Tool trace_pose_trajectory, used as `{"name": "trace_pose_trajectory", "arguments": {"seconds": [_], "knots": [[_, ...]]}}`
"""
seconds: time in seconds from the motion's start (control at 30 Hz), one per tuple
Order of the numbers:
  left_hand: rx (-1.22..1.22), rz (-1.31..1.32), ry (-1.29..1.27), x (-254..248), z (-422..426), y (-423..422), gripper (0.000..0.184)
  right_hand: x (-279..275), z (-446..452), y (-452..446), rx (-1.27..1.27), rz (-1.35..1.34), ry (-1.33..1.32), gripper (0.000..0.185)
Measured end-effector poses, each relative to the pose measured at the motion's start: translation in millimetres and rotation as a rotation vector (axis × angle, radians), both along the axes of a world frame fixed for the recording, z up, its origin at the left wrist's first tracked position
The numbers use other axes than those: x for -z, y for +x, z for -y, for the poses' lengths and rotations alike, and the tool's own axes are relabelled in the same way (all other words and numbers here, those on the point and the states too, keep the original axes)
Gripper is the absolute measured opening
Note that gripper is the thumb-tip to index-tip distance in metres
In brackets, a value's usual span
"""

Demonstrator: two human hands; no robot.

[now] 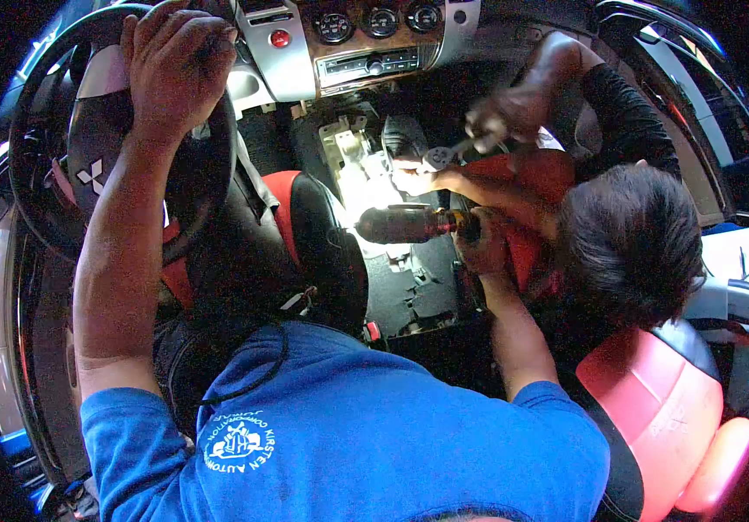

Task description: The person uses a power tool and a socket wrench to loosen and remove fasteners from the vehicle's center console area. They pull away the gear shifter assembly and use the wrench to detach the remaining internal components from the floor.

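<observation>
- now the right hand is wrapped round a dark handheld tool, over the exposed centre floor, near a brightly lit bracket
- left hand at the steering wheel, grip impossible to tell
- looks like a steadying step; the next move calls for clearing the co-worker's hand
</observation>
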State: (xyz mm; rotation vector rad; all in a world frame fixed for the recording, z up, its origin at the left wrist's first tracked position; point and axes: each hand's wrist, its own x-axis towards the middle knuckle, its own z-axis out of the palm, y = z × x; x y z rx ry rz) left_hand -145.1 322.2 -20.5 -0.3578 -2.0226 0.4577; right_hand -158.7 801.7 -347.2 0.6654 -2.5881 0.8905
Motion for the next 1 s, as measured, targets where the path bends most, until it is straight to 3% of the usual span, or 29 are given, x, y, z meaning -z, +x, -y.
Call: {"name": "trace_pose_trajectory", "arguments": {"seconds": [0.23,0.43,0.5,0.57,0.6,0.63,0.7,0.77,0.87,1.0], "knots": [[0.044,0.014,0.007,-1,3,-1,0.013,0,0,-2,-0.024,-0.045,0.015,0.055],[-0.091,0.041,-0.054,7,11,-3,0.012,8,-1,-3,0.026,-0.126,0.057,0.051],[0.015,0.006,0.024,5,3,-3,0.009,3,3,5,0.005,0.281,-0.257,0.048],[0.045,0.005,0.05,3,0,-3,0.01,-1,6,8,-0.018,0.374,-0.281,0.047],[0.062,0.015,0.108,7,4,-7,0.011,-3,4,6,-0.006,0.266,-0.141,0.047],[0.108,-0.043,0.115,0,-6,-2,0.013,-35,15,13,0.077,0.542,-0.472,0.048],[0.136,-0.024,0.195,-3,-12,2,0.013,-47,13,18,0.073,0.471,-0.566,0.05],[0.136,-0.02,0.202,-4,-15,6,0.012,0,2,-1,-0.045,-0.199,-0.076,0.051],[0.137,-0.015,0.213,-6,-17,8,0.011,5,1,-2,-0.064,-0.283,-0.072,0.051],[0.165,0.002,0.209,-6,-17,10,0.01,-9,-4,3,-0.052,-0.017,-0.015,0.053]]}}
